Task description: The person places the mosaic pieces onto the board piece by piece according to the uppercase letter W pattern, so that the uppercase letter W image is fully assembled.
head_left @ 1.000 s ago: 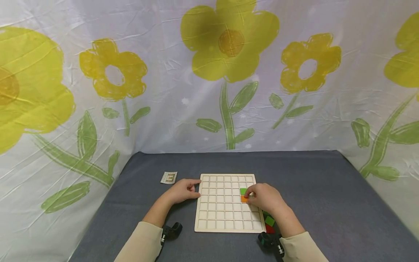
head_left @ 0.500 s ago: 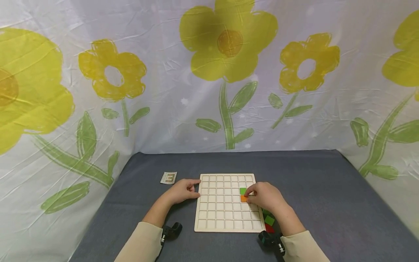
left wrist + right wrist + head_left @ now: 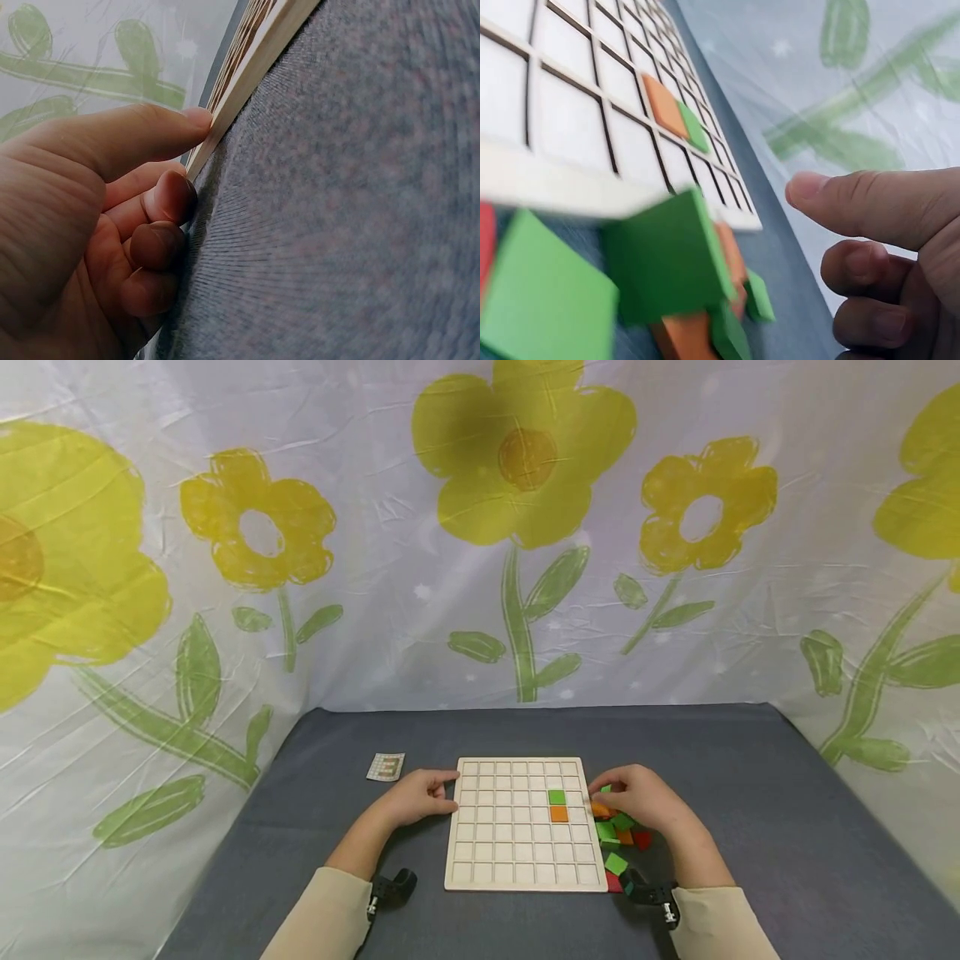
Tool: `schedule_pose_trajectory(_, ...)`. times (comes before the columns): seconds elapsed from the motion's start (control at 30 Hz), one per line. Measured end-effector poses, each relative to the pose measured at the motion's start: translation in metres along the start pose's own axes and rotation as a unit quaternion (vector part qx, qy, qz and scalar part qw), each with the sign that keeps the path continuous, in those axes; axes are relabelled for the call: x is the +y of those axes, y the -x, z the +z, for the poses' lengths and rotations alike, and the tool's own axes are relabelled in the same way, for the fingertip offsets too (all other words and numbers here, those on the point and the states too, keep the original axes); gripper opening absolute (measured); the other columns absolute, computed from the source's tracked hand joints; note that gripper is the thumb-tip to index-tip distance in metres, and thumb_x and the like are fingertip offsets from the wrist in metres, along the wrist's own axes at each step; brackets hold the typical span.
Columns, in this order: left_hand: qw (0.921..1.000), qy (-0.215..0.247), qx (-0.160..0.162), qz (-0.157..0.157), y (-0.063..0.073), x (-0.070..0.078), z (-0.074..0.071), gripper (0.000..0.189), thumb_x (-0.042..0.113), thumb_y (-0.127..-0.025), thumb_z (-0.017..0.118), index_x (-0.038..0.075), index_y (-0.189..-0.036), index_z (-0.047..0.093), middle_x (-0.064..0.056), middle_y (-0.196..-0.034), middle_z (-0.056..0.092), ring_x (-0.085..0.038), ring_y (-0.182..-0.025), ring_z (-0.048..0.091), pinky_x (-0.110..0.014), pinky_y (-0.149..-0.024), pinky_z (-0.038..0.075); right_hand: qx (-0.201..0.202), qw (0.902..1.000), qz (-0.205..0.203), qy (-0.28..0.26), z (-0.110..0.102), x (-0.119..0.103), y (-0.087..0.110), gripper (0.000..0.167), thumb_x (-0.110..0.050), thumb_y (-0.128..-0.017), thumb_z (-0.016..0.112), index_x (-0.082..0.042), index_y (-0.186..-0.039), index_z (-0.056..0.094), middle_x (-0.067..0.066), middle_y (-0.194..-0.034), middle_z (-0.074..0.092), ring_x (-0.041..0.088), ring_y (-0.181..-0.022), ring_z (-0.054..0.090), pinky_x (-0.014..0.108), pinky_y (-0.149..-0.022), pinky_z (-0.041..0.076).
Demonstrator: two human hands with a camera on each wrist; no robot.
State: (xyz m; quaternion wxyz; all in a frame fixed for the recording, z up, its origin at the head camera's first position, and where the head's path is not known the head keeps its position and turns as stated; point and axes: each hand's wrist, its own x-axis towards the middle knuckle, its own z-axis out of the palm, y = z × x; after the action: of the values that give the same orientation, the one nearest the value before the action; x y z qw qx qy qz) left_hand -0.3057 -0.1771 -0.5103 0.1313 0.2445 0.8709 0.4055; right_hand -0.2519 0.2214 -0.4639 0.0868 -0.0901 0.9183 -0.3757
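A pale wooden grid board [image 3: 504, 832] lies on the table. A green square tile [image 3: 557, 797] and, just below it, an orange square tile [image 3: 558, 813] sit in its cells. My left hand [image 3: 417, 797] rests its thumb and index finger against the board's left edge; in the left wrist view the thumb [image 3: 157, 135] meets the wooden rim. My right hand [image 3: 641, 795] is over a loose pile of green, orange and red tiles [image 3: 606, 832] by the board's right side. Between its thumb [image 3: 855, 199] and fingers the right wrist view shows nothing held.
A small card [image 3: 386, 767] with a printed grid pattern lies left of the board's far corner. The dark grey cloth [image 3: 750, 810] covers the table, and a flower-print curtain [image 3: 390, 527] hangs behind. A red tile [image 3: 613, 882] lies by the board's near right corner.
My right hand has left the orange tile in its cell and moved right, off the board, to the tile pile, which shows more now. My left hand has stayed at the board's edge.
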Motion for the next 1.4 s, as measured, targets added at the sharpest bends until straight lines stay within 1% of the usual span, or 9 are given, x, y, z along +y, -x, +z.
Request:
schedule_pose_trajectory(0.1,1.0000,0.000,0.000,-0.002,0.001,0.000,0.000,0.061,0.014,-0.094,0.076,-0.003,-0.148,0.053,0.004,-0.065,0.053,-0.011,-0.055,0.042,-0.028,-0.057,0.038,-0.015,0.9998,-0.007,-0.014,-0.008,0.006,0.004,0.016,-0.016,-0.096,0.074,-0.007,-0.108,0.079,0.007,-0.076,0.062,0.019,-0.066,0.050,0.034,-0.062,0.042)
schedule_pose_trajectory(0.33,1.0000,0.000,0.000,0.000,0.001,0.000,0.000,0.061,0.013,-0.094,0.076,-0.004,-0.148,0.052,0.003,-0.065,0.052,-0.012,-0.055,0.042,-0.029,-0.057,0.038,-0.064,0.9967,-0.001,-0.050,-0.024,0.016,0.017,0.014,-0.013,-0.092,0.076,-0.003,-0.103,0.077,0.004,-0.103,0.071,0.021,-0.088,0.061,0.044,-0.079,0.052)
schedule_pose_trajectory(0.43,1.0000,0.000,0.001,-0.001,0.001,0.000,0.000,0.061,0.013,-0.094,0.076,-0.004,-0.147,0.053,0.004,-0.065,0.052,-0.012,-0.055,0.041,-0.028,-0.057,0.038,-0.054,0.9971,0.010,-0.052,-0.028,0.020,0.019,0.017,-0.012,-0.092,0.076,-0.002,-0.106,0.076,0.005,-0.100,0.070,0.022,-0.087,0.061,0.044,-0.078,0.051)
schedule_pose_trajectory(0.5,1.0000,0.000,0.002,-0.001,0.001,0.001,0.000,0.061,0.013,-0.094,0.076,-0.003,-0.147,0.053,0.004,-0.065,0.052,-0.011,-0.055,0.041,-0.028,-0.057,0.038,-0.038,0.9982,0.015,-0.044,-0.028,0.024,0.018,0.021,-0.012,-0.093,0.076,-0.002,-0.111,0.074,0.005,-0.091,0.067,0.021,-0.079,0.058,0.042,-0.072,0.049)
schedule_pose_trajectory(0.67,1.0000,0.003,0.002,-0.004,0.001,0.001,0.000,0.061,0.013,-0.093,0.077,-0.004,-0.147,0.053,0.003,-0.065,0.053,-0.011,-0.055,0.042,-0.029,-0.057,0.038,0.006,0.9996,0.024,-0.013,-0.019,0.034,0.008,0.033,-0.015,-0.094,0.075,-0.001,-0.124,0.070,0.005,-0.070,0.049,0.019,-0.059,0.040,0.035,-0.058,0.035)
schedule_pose_trajectory(0.83,1.0000,0.006,0.000,-0.002,0.001,0.001,0.000,0.061,0.013,-0.094,0.076,-0.004,-0.147,0.052,0.003,-0.065,0.054,-0.011,-0.055,0.042,-0.028,-0.057,0.039,0.039,0.9978,0.037,0.038,-0.005,0.041,-0.001,0.038,-0.019,-0.093,0.077,-0.002,-0.127,0.069,0.005,-0.073,0.048,0.020,-0.061,0.042,0.035,-0.057,0.035)
schedule_pose_trajectory(1.0,1.0000,0.004,-0.001,0.005,0.000,0.002,-0.001,0.061,0.013,-0.093,0.076,-0.005,-0.147,0.052,0.004,-0.064,0.054,-0.011,-0.054,0.042,-0.028,-0.056,0.038,0.069,0.9927,0.057,0.081,0.001,0.041,-0.005,0.033,-0.023,-0.094,0.077,-0.006,-0.121,0.072,0.005,-0.077,0.053,0.021,-0.064,0.047,0.035,-0.059,0.037)
schedule_pose_trajectory(1.23,1.0000,0.001,-0.001,0.007,-0.001,0.000,-0.001,0.061,0.014,-0.094,0.076,-0.004,-0.147,0.053,0.004,-0.064,0.053,-0.011,-0.054,0.041,-0.028,-0.056,0.038,0.076,0.9922,0.056,0.081,0.002,0.041,-0.005,0.030,-0.022,-0.093,0.077,-0.006,-0.118,0.073,0.004,-0.077,0.055,0.021,-0.065,0.049,0.035,-0.059,0.039)
schedule_pose_trajectory(1.4,1.0000,0.005,-0.001,0.005,0.001,-0.002,0.000,0.061,0.014,-0.094,0.076,-0.004,-0.147,0.052,0.004,-0.064,0.053,-0.011,-0.054,0.041,-0.029,-0.056,0.038,0.063,0.9949,0.057,0.054,0.001,0.045,-0.007,0.033,-0.021,-0.093,0.078,-0.004,-0.121,0.074,0.006,-0.077,0.053,0.022,-0.068,0.047,0.035,-0.061,0.037)
